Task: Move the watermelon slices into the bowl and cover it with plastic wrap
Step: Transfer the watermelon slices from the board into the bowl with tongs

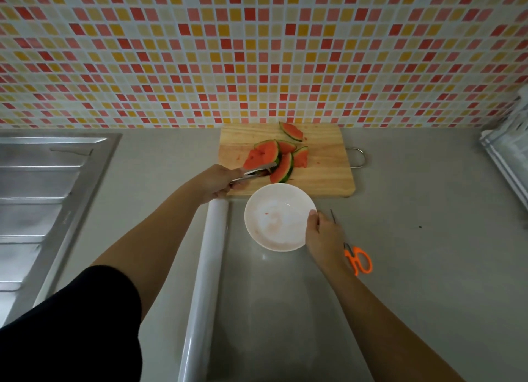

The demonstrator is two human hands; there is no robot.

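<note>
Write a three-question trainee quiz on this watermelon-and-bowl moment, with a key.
1. True or false: one of the watermelon slices already lies in the bowl.
2. What does the left hand hold? A. tongs B. a knife C. a spoon
3. Fill in: the right hand grips the bowl by its ____.

Key: 1 false, the slices all lie on the cutting board; 2 A; 3 rim.

pale wooden cutting board [320, 164], shiny metal tongs [254, 173], glossy white bowl [257, 227], brushed steel sink [43, 187].
</note>
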